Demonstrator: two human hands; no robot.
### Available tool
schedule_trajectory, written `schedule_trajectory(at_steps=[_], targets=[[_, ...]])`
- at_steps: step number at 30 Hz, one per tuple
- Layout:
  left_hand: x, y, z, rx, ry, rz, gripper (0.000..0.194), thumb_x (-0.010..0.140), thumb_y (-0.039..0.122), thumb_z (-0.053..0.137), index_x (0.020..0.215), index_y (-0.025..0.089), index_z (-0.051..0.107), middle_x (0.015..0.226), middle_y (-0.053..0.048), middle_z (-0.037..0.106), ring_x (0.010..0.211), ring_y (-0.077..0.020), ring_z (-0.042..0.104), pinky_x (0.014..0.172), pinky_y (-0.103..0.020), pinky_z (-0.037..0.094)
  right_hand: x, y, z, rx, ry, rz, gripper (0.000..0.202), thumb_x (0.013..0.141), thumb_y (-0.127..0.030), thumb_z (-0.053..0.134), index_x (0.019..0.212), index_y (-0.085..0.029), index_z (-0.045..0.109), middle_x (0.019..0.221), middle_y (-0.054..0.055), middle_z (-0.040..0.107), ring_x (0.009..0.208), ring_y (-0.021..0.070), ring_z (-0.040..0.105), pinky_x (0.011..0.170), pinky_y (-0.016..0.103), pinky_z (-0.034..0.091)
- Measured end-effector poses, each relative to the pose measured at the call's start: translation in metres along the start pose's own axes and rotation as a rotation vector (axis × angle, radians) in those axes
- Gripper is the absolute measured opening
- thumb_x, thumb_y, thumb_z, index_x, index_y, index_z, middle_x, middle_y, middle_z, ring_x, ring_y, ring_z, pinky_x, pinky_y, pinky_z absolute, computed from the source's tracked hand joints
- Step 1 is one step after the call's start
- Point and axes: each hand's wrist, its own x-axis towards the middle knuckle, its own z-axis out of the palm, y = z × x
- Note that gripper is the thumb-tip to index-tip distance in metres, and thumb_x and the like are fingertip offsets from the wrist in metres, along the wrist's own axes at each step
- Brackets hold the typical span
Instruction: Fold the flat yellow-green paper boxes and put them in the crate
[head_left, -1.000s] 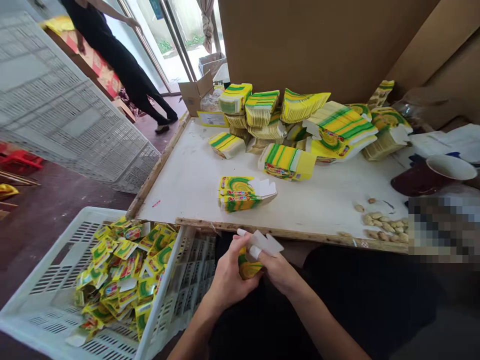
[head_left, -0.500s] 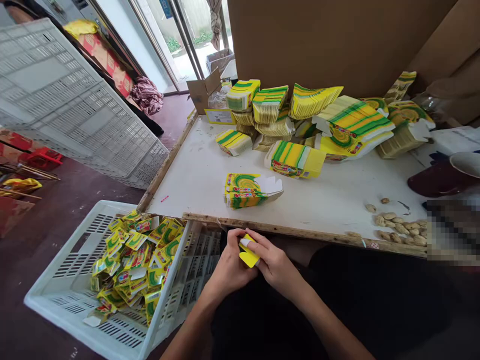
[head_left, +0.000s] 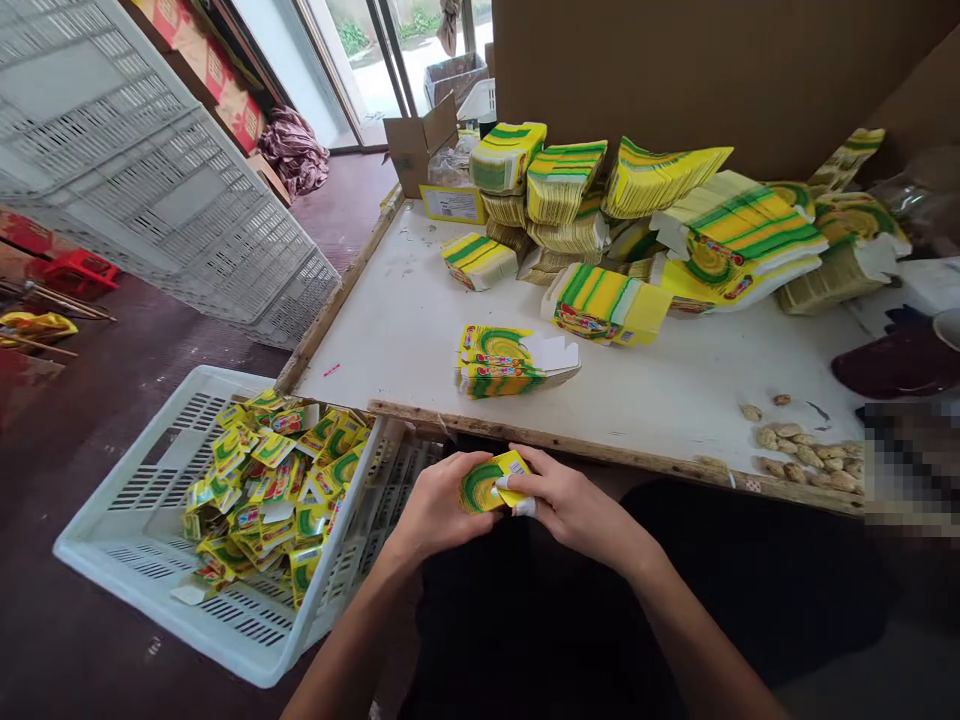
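Both hands hold one small yellow and green carton [head_left: 480, 487] just in front of the table's wooden edge. My left hand [head_left: 442, 508] grips its left side, with the thumb along the lower edge. The fingers of my right hand [head_left: 566, 500] are closed on the carton's right end, at its flaps, and white covers show on some fingertips. A short stack of flat cartons [head_left: 499, 360] lies on the white table [head_left: 397, 330] beyond the hands. At the lower left, a white crate [head_left: 169, 640] holds many small cartons [head_left: 277, 480].
Several bundles of flat cartons [head_left: 600, 300] are piled along the table's back. Peanuts [head_left: 810, 452] and a dark mug [head_left: 892, 355] are at the right. A large grey crate [head_left: 172, 170] leans at the left, beside an open cardboard box [head_left: 412, 155].
The carton has turned in my hands, so its patterned face and barcode now show. My left hand has shifted slightly left. The camera view has shifted a little.
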Motion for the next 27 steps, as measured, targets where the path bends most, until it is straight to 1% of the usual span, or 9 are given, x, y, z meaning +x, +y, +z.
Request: schedule_trajectory(at_steps=[5,9,11,13,15,17,20,24,27], targets=[[0.003,0.001,0.003,0.083,0.053,0.013,0.046,0.067,0.023,0.068,0.112,0.020,0.058,0.102,-0.007,0.071,0.091,-0.0231,0.068,0.079,-0.034,0.056,0.011,-0.003,0.015,0.078,0.141,0.084,0.028,0.075,-0.003,0.065,0.097,-0.019,0.072,0.132,0.016,0.058,0.118,0.0297,0.060,0.099,0.044,0.051],[-0.013,-0.015,-0.018,0.097,0.114,-0.059,0.044,0.072,0.029,0.065,0.114,0.021,0.057,0.104,-0.007,0.070,0.091,-0.0220,0.068,0.081,-0.033,0.055,0.026,-0.010,0.022,0.162,0.227,-0.007,0.056,0.076,-0.010,0.068,0.130,-0.018,0.053,0.137,0.015,0.054,0.126,0.0273,0.054,0.104,0.042,0.047],[-0.030,-0.034,-0.042,0.193,0.205,-0.179,0.045,0.074,0.036,0.063,0.116,0.021,0.056,0.107,-0.008,0.069,0.093,-0.0245,0.067,0.084,-0.038,0.055,0.040,-0.011,0.010,0.126,0.314,-0.061,0.057,0.080,-0.015,0.067,0.134,-0.018,0.048,0.135,0.014,0.057,0.124,0.0261,0.055,0.104,0.040,0.047],[-0.049,-0.056,-0.068,0.395,0.371,-0.326,0.052,0.072,0.042,0.062,0.117,0.017,0.056,0.110,-0.014,0.067,0.101,-0.0331,0.064,0.093,-0.050,0.050,0.058,-0.006,-0.009,0.019,0.447,-0.046,0.045,0.085,-0.015,0.062,0.128,-0.019,0.052,0.127,0.011,0.062,0.118,0.0258,0.057,0.102,0.040,0.047],[-0.064,-0.075,-0.087,0.548,0.489,-0.442,0.065,0.070,0.049,0.063,0.123,0.013,0.052,0.123,-0.022,0.059,0.118,-0.0426,0.053,0.101,-0.061,0.039,0.079,0.005,-0.027,-0.143,0.561,0.042,0.038,0.085,-0.011,0.056,0.123,-0.019,0.056,0.118,0.011,0.065,0.112,0.0280,0.059,0.099,0.044,0.046],[-0.072,-0.085,-0.091,0.537,0.562,-0.465,0.071,0.070,0.056,0.064,0.125,0.013,0.051,0.127,-0.023,0.056,0.123,-0.0446,0.049,0.102,-0.063,0.036,0.097,0.019,-0.039,-0.306,0.552,0.189,0.036,0.083,-0.007,0.055,0.117,-0.017,0.060,0.111,0.013,0.067,0.106,0.0310,0.059,0.095,0.047,0.045],[-0.065,-0.080,-0.071,0.288,0.541,-0.368,0.061,0.073,0.058,0.063,0.119,0.017,0.056,0.120,-0.017,0.062,0.117,-0.0375,0.055,0.102,-0.056,0.041,0.112,0.033,-0.042,-0.436,0.459,0.313,0.028,0.084,-0.007,0.055,0.109,-0.016,0.063,0.100,0.014,0.068,0.097,0.0319,0.059,0.087,0.045,0.044],[-0.034,-0.050,-0.025,-0.096,0.342,-0.244,0.047,0.080,0.047,0.062,0.120,0.022,0.057,0.122,-0.010,0.064,0.115,-0.0275,0.059,0.099,-0.045,0.047,0.112,0.036,-0.035,-0.490,0.475,0.281,0.031,0.086,-0.008,0.054,0.115,-0.016,0.061,0.103,0.014,0.067,0.097,0.0314,0.057,0.086,0.043,0.042],[-0.013,-0.030,-0.004,-0.223,0.210,-0.115,0.043,0.081,0.039,0.064,0.120,0.022,0.059,0.122,-0.010,0.065,0.115,-0.0255,0.060,0.100,-0.044,0.047,0.111,0.033,-0.033,-0.517,0.473,0.279,0.035,0.087,-0.007,0.051,0.120,-0.014,0.059,0.108,0.016,0.065,0.098,0.0313,0.056,0.087,0.043,0.041]])
